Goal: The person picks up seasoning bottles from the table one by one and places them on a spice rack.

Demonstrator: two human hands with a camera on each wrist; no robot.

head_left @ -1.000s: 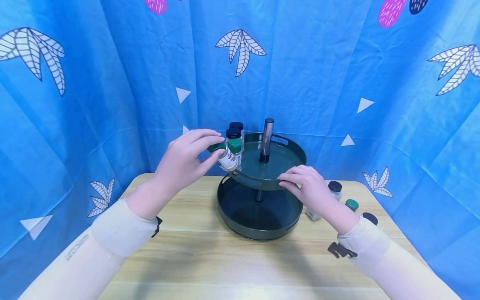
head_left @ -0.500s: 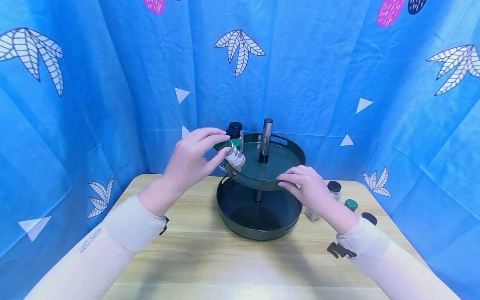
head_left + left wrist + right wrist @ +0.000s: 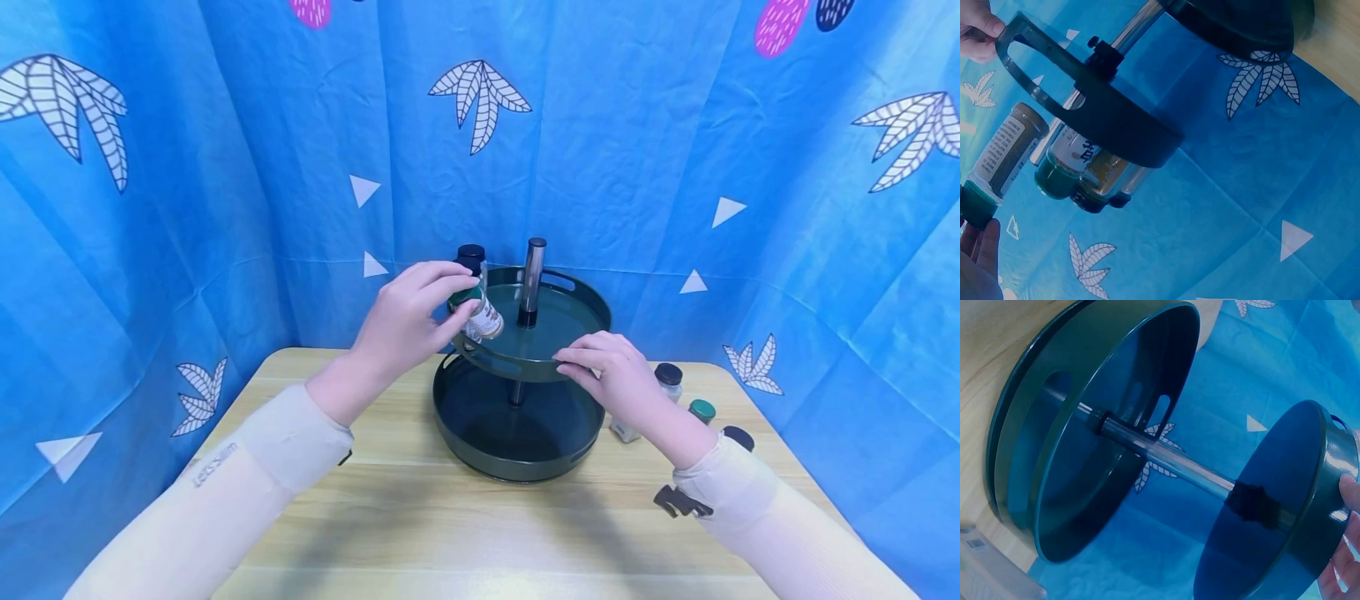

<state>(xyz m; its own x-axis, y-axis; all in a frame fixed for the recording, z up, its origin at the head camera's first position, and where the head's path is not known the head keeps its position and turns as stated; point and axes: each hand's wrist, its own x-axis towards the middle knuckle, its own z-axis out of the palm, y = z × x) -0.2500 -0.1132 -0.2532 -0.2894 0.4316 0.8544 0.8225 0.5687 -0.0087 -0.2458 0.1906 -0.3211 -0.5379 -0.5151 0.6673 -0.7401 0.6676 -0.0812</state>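
Compared with half a second ago, the left hand [image 3: 408, 312] is more to the right and brings the jar [image 3: 487, 320] farther across the upper tray [image 3: 558, 333] in the head view. Thumb and fingers pinch its green cap; its tilted body points down-right from the fingertips. The right hand [image 3: 611, 367] still pinches the tray's front rim.

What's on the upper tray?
A green-capped jar, two black-capped jars and the post. In the head view, the left hand and held jar partly cover those jars; in the left wrist view, the tray wall hides their bases.
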